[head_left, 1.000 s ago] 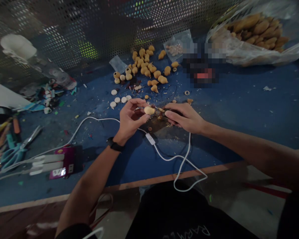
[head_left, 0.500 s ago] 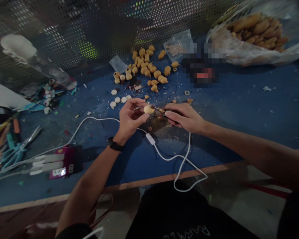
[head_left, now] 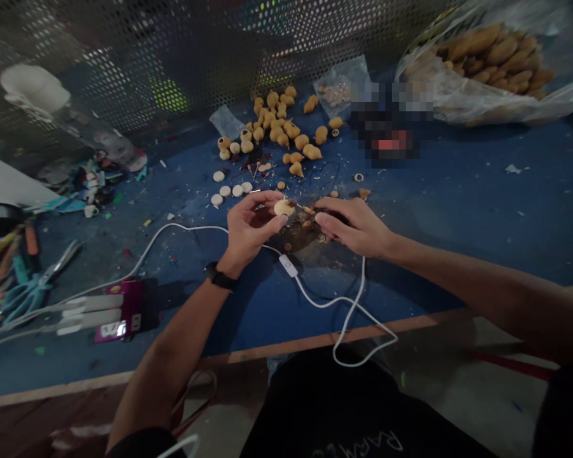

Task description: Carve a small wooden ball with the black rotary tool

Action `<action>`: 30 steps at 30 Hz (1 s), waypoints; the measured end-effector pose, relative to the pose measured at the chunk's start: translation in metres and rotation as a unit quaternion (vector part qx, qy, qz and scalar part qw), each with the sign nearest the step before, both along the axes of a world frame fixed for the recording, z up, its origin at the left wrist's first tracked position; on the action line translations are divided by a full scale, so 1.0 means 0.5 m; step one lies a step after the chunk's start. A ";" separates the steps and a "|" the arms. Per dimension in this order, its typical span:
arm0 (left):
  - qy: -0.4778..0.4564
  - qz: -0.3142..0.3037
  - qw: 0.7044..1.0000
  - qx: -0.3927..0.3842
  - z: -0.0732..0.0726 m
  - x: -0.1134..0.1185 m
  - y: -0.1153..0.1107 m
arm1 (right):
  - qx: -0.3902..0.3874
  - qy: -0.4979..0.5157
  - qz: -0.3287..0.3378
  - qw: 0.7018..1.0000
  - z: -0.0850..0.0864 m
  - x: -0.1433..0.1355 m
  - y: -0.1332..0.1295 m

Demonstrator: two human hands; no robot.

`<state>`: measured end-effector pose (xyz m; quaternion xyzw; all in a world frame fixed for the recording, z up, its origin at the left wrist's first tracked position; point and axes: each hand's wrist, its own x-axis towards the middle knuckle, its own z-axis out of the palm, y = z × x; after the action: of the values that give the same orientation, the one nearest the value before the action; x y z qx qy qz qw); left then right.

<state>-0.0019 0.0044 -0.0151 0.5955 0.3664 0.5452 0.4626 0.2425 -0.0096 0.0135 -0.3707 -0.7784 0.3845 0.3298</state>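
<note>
Between its thumb and fingers, my left hand (head_left: 254, 226) holds a small pale gourd (head_left: 283, 208). My right hand (head_left: 356, 224) is closed around a corded rotary tool (head_left: 308, 210), whose thin tip points left at the gourd's dark end. Whether the tip touches the gourd is too small to tell. A white cord (head_left: 363, 280) runs down from my right hand to an inline switch (head_left: 288, 266). Shavings and small bits lie on the blue table (head_left: 424, 210) beneath both hands. Beyond them sits a pile of tan gourds (head_left: 277, 121).
Several white discs (head_left: 225, 191) lie behind my left hand. A large plastic bag of gourds (head_left: 506, 60) stands at the back right. Scissors (head_left: 42, 280) and a purple power bank (head_left: 131, 312) with plugs are at left. The cord loops over the table's front edge (head_left: 315, 336).
The gourd has turned slightly and moved a little left in my left hand. The fingers of my right hand have shifted slightly around the tool.
</note>
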 end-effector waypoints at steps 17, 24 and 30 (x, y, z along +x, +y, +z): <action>-0.020 0.001 1.000 -0.006 0.010 0.008 -0.002 | 0.001 0.014 0.008 1.000 0.001 -0.002 -0.003; -0.021 0.008 1.000 -0.006 0.015 0.010 -0.003 | -0.016 0.026 0.008 1.000 0.002 -0.003 -0.005; -0.027 0.006 1.000 -0.010 0.013 0.009 -0.004 | -0.014 0.021 0.009 1.000 0.002 -0.002 -0.004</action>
<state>0.0026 0.0025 -0.0087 0.5735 0.3626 0.5605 0.4749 0.2413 -0.0118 0.0145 -0.3595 -0.7692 0.4063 0.3376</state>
